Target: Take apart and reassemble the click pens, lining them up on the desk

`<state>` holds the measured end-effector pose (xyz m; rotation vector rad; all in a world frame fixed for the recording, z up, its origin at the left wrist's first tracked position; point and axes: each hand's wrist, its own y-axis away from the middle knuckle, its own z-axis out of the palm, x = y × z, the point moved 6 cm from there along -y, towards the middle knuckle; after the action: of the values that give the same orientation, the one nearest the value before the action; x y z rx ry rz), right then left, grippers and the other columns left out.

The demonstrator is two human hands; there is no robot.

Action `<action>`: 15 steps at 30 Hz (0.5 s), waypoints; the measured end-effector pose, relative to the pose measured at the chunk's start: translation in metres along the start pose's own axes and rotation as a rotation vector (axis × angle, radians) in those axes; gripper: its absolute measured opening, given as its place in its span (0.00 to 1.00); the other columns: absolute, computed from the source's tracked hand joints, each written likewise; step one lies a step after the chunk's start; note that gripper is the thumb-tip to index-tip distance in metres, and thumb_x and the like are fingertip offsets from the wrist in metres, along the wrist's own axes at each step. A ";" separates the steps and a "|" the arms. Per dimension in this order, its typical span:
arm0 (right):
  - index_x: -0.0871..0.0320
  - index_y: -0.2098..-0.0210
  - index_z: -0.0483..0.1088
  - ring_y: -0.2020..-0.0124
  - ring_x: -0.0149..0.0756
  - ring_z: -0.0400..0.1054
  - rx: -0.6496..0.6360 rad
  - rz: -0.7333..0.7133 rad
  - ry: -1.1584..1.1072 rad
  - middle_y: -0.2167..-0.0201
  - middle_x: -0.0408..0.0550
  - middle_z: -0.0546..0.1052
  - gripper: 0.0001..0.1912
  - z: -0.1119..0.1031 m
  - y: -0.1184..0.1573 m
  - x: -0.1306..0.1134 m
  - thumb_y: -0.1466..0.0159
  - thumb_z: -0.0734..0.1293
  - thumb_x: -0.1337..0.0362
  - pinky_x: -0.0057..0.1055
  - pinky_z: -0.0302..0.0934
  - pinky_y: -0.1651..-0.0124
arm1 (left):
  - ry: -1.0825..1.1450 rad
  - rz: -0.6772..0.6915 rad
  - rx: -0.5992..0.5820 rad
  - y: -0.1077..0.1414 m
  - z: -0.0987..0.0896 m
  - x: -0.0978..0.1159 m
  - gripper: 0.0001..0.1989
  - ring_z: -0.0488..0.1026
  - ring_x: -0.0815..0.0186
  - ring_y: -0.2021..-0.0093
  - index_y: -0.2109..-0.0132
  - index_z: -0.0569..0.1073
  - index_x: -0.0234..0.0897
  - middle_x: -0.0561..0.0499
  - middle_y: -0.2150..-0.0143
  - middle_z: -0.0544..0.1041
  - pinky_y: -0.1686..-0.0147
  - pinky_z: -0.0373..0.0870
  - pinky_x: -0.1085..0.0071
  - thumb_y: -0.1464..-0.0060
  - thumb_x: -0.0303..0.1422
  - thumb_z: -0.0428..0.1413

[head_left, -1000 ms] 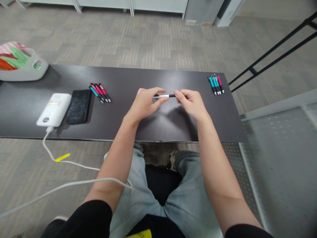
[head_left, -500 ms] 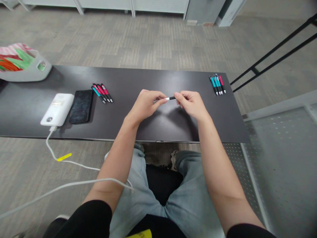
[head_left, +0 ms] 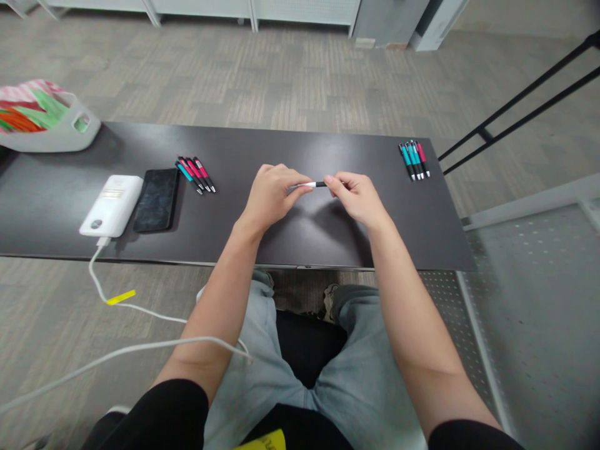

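A pen (head_left: 319, 184) with a white part and a black part is held level above the dark table (head_left: 244, 244). My left hand (head_left: 275, 195) pinches its white end between thumb and fingers. On the black end, the thumb and fingertips of my right hand (head_left: 352, 194) are closed. Both pen tips are mostly hidden by my fingers. To the left of my hands lies a group of pink and blue pens (head_left: 197, 175). Another group of several pens (head_left: 414, 160), blue ones and a pink one, is at the table's right end.
A black phone (head_left: 156, 200) lies beside a white power bank (head_left: 111, 205), whose white cable (head_left: 154, 312) runs off the front edge and past my left arm. At the far left stands a white basket (head_left: 70, 134) with colourful contents. Black metal bars (head_left: 510, 119) rise at the right.
Both hands have shifted slightly left with the pen still between them. The rest of the table looks the same apart from a small camera shift.
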<state>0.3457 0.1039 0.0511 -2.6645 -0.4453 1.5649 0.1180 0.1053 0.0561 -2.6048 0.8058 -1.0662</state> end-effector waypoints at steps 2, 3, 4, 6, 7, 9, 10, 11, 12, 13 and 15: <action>0.49 0.74 0.68 0.69 0.39 0.56 0.007 -0.001 -0.036 0.76 0.41 0.63 0.49 0.002 -0.001 0.000 0.27 0.73 0.11 0.42 0.55 0.60 | -0.044 0.007 0.016 0.001 -0.002 0.004 0.12 0.87 0.43 0.43 0.46 0.97 0.51 0.45 0.47 0.98 0.32 0.72 0.43 0.18 0.44 0.68; 0.49 0.74 0.68 0.69 0.39 0.55 0.013 0.001 -0.057 0.76 0.40 0.62 0.49 0.003 -0.002 0.000 0.28 0.73 0.10 0.41 0.55 0.61 | -0.067 0.008 0.018 0.002 -0.002 0.005 0.12 0.87 0.43 0.42 0.45 0.97 0.51 0.45 0.46 0.98 0.31 0.71 0.43 0.17 0.43 0.67; 0.49 0.74 0.68 0.69 0.38 0.55 0.017 0.006 -0.079 0.76 0.40 0.62 0.49 0.004 -0.004 0.000 0.29 0.73 0.10 0.41 0.54 0.61 | -0.088 0.004 0.018 0.002 -0.003 0.006 0.12 0.86 0.43 0.42 0.44 0.97 0.50 0.45 0.45 0.98 0.31 0.71 0.43 0.17 0.42 0.66; 0.49 0.73 0.70 0.70 0.38 0.55 0.007 0.025 -0.132 0.77 0.39 0.63 0.48 0.009 -0.008 0.002 0.30 0.76 0.10 0.40 0.54 0.62 | -0.121 -0.022 0.019 0.003 -0.006 0.002 0.12 0.86 0.44 0.40 0.43 0.96 0.49 0.44 0.44 0.97 0.30 0.72 0.44 0.16 0.40 0.65; 0.49 0.71 0.71 0.70 0.37 0.56 -0.004 0.038 -0.164 0.76 0.39 0.64 0.47 0.012 -0.010 0.003 0.31 0.77 0.11 0.40 0.54 0.63 | -0.131 -0.047 0.027 0.004 -0.008 -0.002 0.11 0.86 0.44 0.40 0.43 0.95 0.49 0.44 0.43 0.97 0.31 0.73 0.46 0.16 0.39 0.66; 0.49 0.68 0.74 0.69 0.38 0.59 -0.024 0.062 -0.218 0.75 0.40 0.69 0.43 0.021 -0.016 0.007 0.31 0.82 0.16 0.39 0.57 0.62 | -0.133 -0.111 0.080 0.006 -0.017 -0.015 0.10 0.86 0.46 0.40 0.41 0.94 0.47 0.44 0.42 0.97 0.33 0.75 0.49 0.17 0.36 0.66; 0.48 0.66 0.75 0.69 0.39 0.61 -0.025 0.072 -0.226 0.74 0.40 0.71 0.41 0.025 -0.020 0.009 0.31 0.84 0.19 0.39 0.59 0.62 | -0.130 -0.145 0.123 0.007 -0.024 -0.023 0.10 0.86 0.46 0.40 0.40 0.94 0.47 0.44 0.42 0.96 0.33 0.76 0.50 0.17 0.35 0.66; 0.48 0.65 0.76 0.68 0.40 0.64 -0.019 0.078 -0.212 0.72 0.40 0.73 0.37 0.030 -0.023 0.012 0.30 0.86 0.24 0.39 0.61 0.61 | -0.125 -0.176 0.170 0.010 -0.030 -0.031 0.11 0.86 0.47 0.40 0.39 0.93 0.46 0.44 0.42 0.96 0.34 0.77 0.52 0.18 0.33 0.66; 0.48 0.63 0.78 0.67 0.41 0.66 -0.008 0.078 -0.176 0.71 0.41 0.75 0.32 0.035 -0.027 0.014 0.28 0.87 0.31 0.39 0.64 0.59 | -0.117 -0.199 0.216 0.012 -0.037 -0.039 0.11 0.86 0.48 0.41 0.38 0.93 0.46 0.44 0.41 0.95 0.35 0.78 0.53 0.19 0.32 0.67; 0.48 0.60 0.79 0.66 0.42 0.68 0.001 0.074 -0.120 0.69 0.41 0.77 0.25 0.040 -0.030 0.016 0.26 0.87 0.39 0.40 0.67 0.56 | -0.106 -0.216 0.253 0.015 -0.043 -0.045 0.12 0.87 0.49 0.42 0.38 0.93 0.45 0.45 0.41 0.95 0.35 0.79 0.54 0.20 0.30 0.67; 0.49 0.52 0.84 0.63 0.45 0.73 0.004 0.052 0.019 0.64 0.43 0.83 0.12 0.051 -0.038 0.018 0.23 0.85 0.52 0.43 0.73 0.49 | -0.078 -0.235 0.298 0.021 -0.053 -0.056 0.12 0.87 0.51 0.44 0.39 0.93 0.43 0.45 0.41 0.94 0.37 0.82 0.56 0.23 0.27 0.68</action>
<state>0.3012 0.1383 0.0164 -2.7074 -0.3750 1.5499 0.0394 0.1201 0.0530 -2.5053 0.3006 -1.0438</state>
